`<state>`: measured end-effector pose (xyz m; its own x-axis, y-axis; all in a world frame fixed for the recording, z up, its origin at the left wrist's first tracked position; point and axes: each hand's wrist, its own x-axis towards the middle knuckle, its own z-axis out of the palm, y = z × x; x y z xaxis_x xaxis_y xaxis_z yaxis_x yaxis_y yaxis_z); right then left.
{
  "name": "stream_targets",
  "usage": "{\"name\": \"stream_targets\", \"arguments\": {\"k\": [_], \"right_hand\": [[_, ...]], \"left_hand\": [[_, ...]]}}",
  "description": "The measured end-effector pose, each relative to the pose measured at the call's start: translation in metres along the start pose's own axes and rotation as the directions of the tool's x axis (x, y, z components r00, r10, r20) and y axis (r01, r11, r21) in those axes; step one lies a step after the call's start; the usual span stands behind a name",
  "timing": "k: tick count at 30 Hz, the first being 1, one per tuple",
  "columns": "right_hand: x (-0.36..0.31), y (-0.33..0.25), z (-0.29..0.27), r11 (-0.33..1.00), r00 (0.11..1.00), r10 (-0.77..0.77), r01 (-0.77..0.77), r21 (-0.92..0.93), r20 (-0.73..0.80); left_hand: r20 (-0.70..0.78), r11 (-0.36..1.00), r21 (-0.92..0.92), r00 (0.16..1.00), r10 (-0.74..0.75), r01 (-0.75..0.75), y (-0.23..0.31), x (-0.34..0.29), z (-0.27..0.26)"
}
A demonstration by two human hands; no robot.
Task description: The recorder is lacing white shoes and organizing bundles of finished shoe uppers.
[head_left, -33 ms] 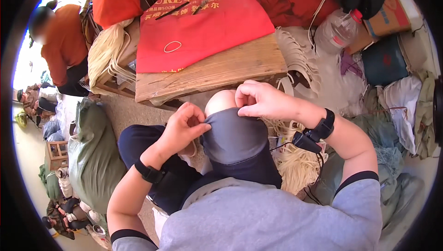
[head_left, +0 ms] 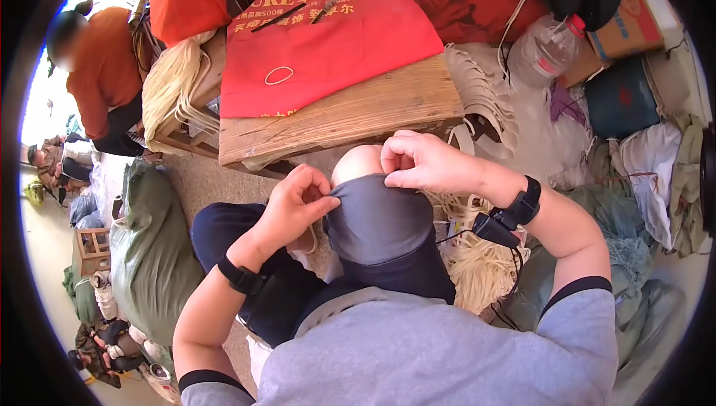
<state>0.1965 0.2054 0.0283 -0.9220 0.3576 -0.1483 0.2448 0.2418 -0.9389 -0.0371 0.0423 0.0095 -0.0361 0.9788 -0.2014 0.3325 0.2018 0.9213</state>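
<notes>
Over my raised right knee, the trouser leg [head_left: 380,219] is turned back, its grey inner side facing up above the dark blue cloth. Rounded bare skin of the knee [head_left: 356,166] shows past its far edge. My left hand [head_left: 297,201] pinches the left end of that edge between thumb and fingers. On the other side, my right hand [head_left: 418,161] grips the same edge near its middle, with the fingertips curled in. Just beyond the knee stands a low wooden table [head_left: 350,119], partly covered by a red cloth [head_left: 335,55]. A thin pale ring [head_left: 279,75] lies on the cloth.
Pale strips hang in a bundle [head_left: 175,81] left of the table and pile up [head_left: 481,279] beside my right leg. A big green sack [head_left: 153,249] stands at my left. Far right are a clear bottle [head_left: 548,48] and sacks. A person [head_left: 108,77] sits far left.
</notes>
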Motion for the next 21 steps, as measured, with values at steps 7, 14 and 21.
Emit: {"name": "stream_targets", "arguments": {"k": [7,14,21], "right_hand": [[-0.015,-0.009,0.031,0.912,0.918,-0.198,0.044,-0.407,-0.344],[-0.003,-0.009,0.033,0.856,0.664,-0.357,-0.049,-0.514,-0.657],[-0.008,0.051,0.034,0.941,0.732,0.028,-0.249,-0.23,-0.68]], "left_hand": [[-0.09,0.963,-0.266,0.996,0.024,-0.047,0.001,0.017,-0.002],[-0.269,0.944,-0.281,0.958,0.096,-0.174,0.001,0.049,0.015],[-0.323,0.947,0.167,0.893,0.315,-0.273,-0.044,0.063,0.045]]}}
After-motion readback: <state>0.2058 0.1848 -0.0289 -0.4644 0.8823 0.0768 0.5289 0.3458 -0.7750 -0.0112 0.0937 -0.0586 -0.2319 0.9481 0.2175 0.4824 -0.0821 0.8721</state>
